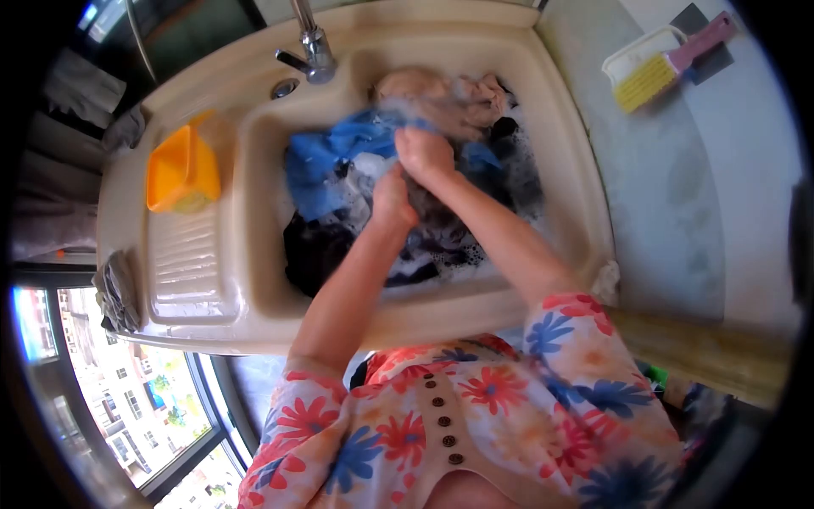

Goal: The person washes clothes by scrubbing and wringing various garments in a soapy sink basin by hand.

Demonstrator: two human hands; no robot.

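Both of my hands are close together over the middle of a beige sink (267,237) holding clothes in soapy water. My left hand (394,199) is closed, its fingers curled around a bit of wet light cloth (371,165). Just above and right of it, my right hand (424,157) is a closed fist at the edge of the blue cloth (326,157); what lies inside its fingers is hidden. A beige garment (432,97) lies at the back of the basin, and dark clothes (318,250) lie at the front left among suds.
A faucet (315,55) rises behind the basin. On the ribbed drainboard (191,280) at left stands an orange container (182,170). A grey cloth (117,293) hangs at the left edge. A yellow-bristled brush (649,82) rests on the right ledge by a white dish.
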